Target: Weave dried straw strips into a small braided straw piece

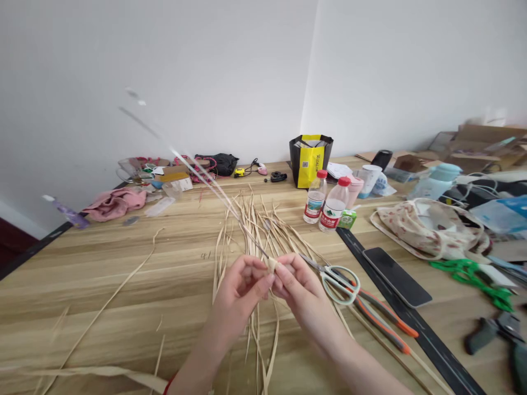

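My left hand point(246, 288) and my right hand point(300, 285) meet over the table, fingertips pinched on a small pale folded strip point(272, 264) between them. From that spot a long thin shiny wire point(214, 189) rises up to the left, its far end blurred. Many tan strips point(251, 219) lie spread beneath and beyond both hands. White-handled scissors point(341, 285) rest just right of my right hand, beside orange-and-grey pliers point(382, 318).
Two red-capped bottles point(315, 198) stand behind a black strip point(411, 318) and a phone point(397, 277). A yellow-and-black bag point(310, 162) is near the wall. Pink cloth point(115, 203) lies at left, a floral cloth bag point(432, 227) at right.
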`<state>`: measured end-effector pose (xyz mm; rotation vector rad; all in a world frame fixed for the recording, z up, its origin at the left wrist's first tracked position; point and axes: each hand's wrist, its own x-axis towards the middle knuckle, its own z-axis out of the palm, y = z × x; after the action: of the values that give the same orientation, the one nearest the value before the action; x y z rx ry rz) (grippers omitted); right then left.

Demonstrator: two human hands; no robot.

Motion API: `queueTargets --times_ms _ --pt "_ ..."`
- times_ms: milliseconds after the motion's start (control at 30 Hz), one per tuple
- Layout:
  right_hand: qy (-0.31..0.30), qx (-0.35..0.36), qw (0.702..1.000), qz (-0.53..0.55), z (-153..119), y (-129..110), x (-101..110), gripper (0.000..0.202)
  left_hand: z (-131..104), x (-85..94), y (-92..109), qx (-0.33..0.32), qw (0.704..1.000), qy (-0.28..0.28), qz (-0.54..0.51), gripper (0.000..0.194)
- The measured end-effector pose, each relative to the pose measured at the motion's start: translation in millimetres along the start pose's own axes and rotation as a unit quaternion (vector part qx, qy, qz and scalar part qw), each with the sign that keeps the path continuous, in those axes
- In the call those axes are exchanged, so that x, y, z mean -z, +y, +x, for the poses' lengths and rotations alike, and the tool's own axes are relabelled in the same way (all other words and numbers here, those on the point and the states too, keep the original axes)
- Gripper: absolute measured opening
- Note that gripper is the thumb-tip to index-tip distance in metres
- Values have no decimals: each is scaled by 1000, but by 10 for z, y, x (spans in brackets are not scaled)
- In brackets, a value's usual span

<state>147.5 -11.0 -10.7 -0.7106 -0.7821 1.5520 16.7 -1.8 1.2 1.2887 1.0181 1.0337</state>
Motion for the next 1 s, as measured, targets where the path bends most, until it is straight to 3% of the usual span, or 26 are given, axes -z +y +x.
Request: queueTargets --times_ms 133,300,400,633,1000 --pt "-1 -4 997 78 72 42 37 28 13 -38 -102 -23 1000 -1 -14 20" --pt "-9 -8 996 85 132 68 90 28 11 -90 -148 -25 1000 5 14 19" --pt "4 9 999 33 111 69 82 25 10 -80 -116 -16 999 17 34 18" --pt "-3 95 989 -112 -36 128 -17 16 33 -5 28 -34 999 -20 -16 13" --pt "-55 62 975 -207 -61 -3 -16 23 15 99 77 -14 999 -23 33 15"
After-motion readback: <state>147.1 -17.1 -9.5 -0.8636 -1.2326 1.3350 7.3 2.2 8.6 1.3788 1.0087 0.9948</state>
